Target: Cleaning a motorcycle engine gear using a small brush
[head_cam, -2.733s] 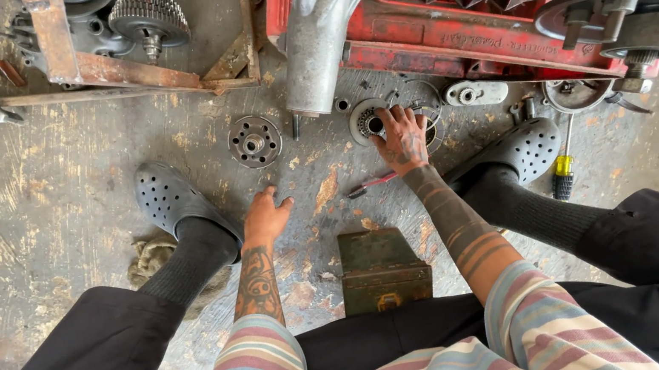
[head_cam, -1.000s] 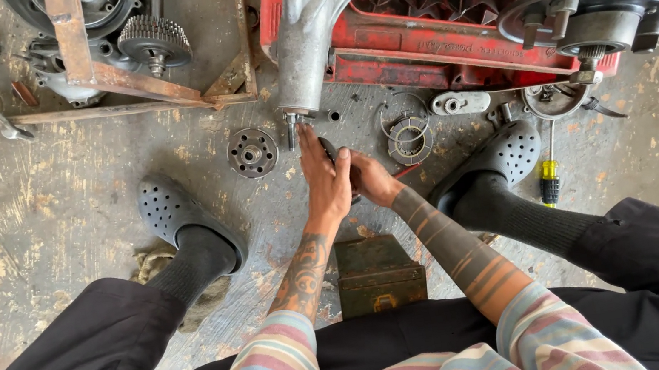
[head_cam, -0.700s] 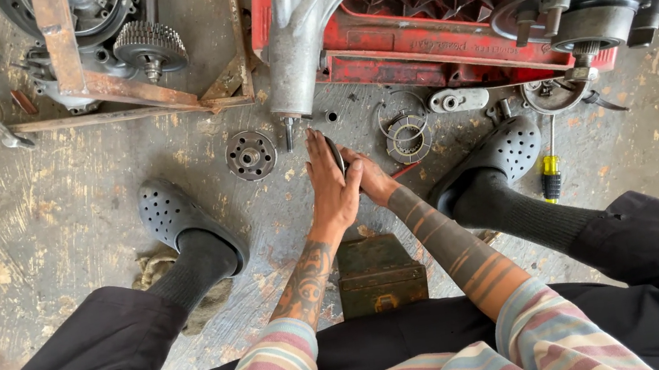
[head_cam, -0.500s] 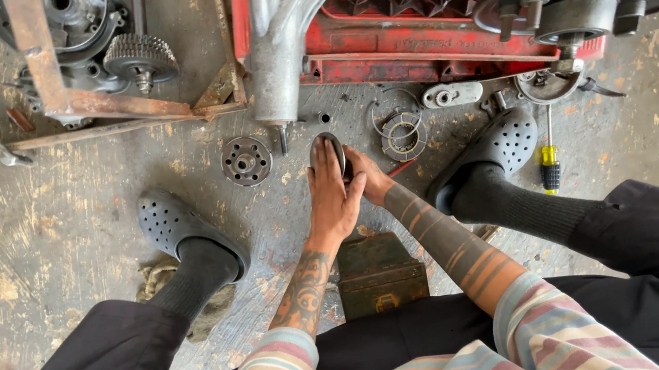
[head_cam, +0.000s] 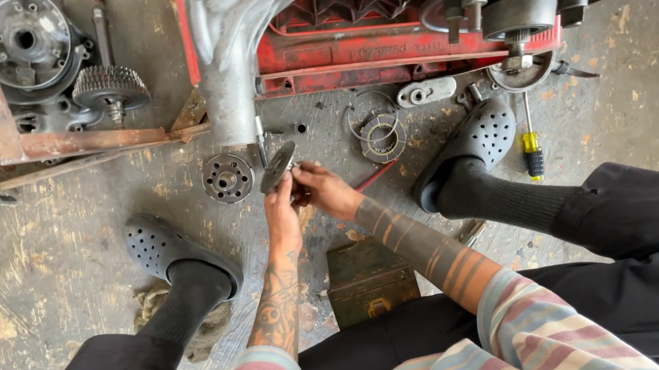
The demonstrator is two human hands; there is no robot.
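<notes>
Between both hands' fingers (head_cam: 289, 189), round dark metal disc (head_cam: 277, 167), tilted on edge

At frame centre, the left hand (head_cam: 282, 213) and right hand (head_cam: 329, 192) together hold a round metal disc (head_cam: 278, 166) tilted on edge. Left of it, a drilled hub (head_cam: 227, 178) lies on the concrete floor (head_cam: 40, 268). A yellow-handled screwdriver (head_cam: 532, 152) lies at right.

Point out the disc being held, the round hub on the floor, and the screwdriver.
metal disc (head_cam: 278, 167), head view, on its tilted face
round hub (head_cam: 227, 178), head view, centre bore
yellow-handled screwdriver (head_cam: 532, 155), head view, on the handle
</notes>
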